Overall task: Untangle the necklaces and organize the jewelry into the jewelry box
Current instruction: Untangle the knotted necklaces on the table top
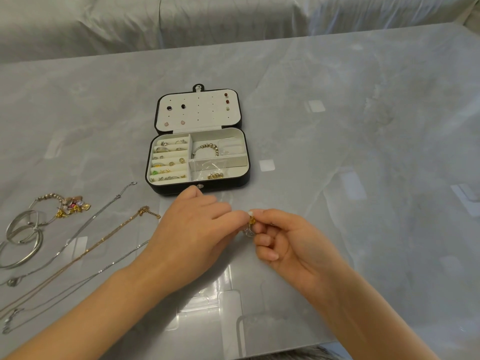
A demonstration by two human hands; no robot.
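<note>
An open black jewelry box (245, 162) lies mid-table, with studs pinned in its lid, rings in the left slots and a beaded bracelet (207, 148) in a right compartment. Just in front of the box, my left hand (192, 229) and my right hand (283, 242) meet, both pinching a small gold earring (251, 220) with a clear piece under it. At the left, a silver necklace (85, 224), a gold necklace (104, 239) and a thin silver chain (78, 281) lie stretched out side by side.
Silver bangles (23, 240) and a heap of small earrings and charms (72, 206) with a beaded bracelet sit at the far left. The glossy grey marble table (363, 152) reaches to the right. A covered sofa stands behind it.
</note>
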